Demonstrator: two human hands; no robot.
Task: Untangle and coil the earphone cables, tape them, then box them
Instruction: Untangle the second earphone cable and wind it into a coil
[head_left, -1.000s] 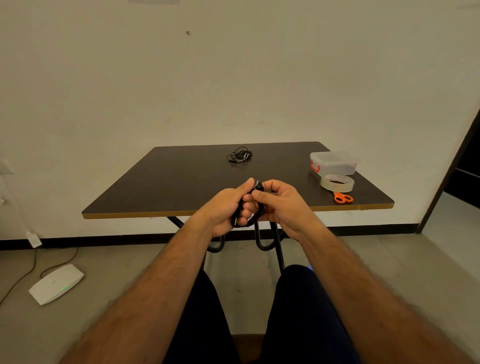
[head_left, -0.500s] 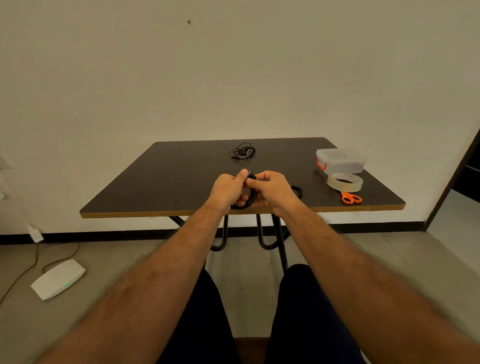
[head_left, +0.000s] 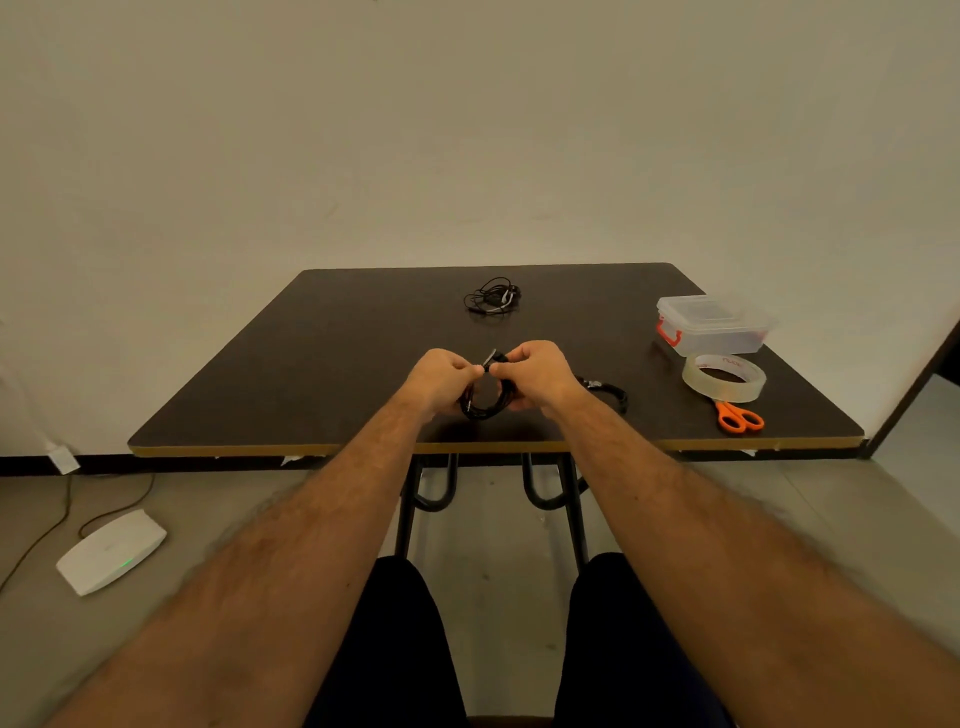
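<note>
A coiled black earphone cable (head_left: 485, 402) hangs between my two hands above the near middle of the dark table (head_left: 322, 358). My left hand (head_left: 441, 376) and my right hand (head_left: 537, 371) both pinch the top of the coil, fingertips almost meeting. A second coiled black cable (head_left: 608, 391) lies on the table just right of my right wrist. A tangled black earphone cable (head_left: 491, 299) lies at the far middle. At the right stand a clear lidded box with a red latch (head_left: 711, 325), a roll of clear tape (head_left: 723, 376) and orange-handled scissors (head_left: 737, 415).
The table's front edge (head_left: 493, 447) runs just under my hands, with black metal legs (head_left: 571, 499) below. On the floor at the left lies a white router (head_left: 111, 551) with a green light and a cable. My dark-trousered knees are at the bottom.
Both hands have moved forward with the coil, from before the table's front edge to over the tabletop. The view has tilted slightly.
</note>
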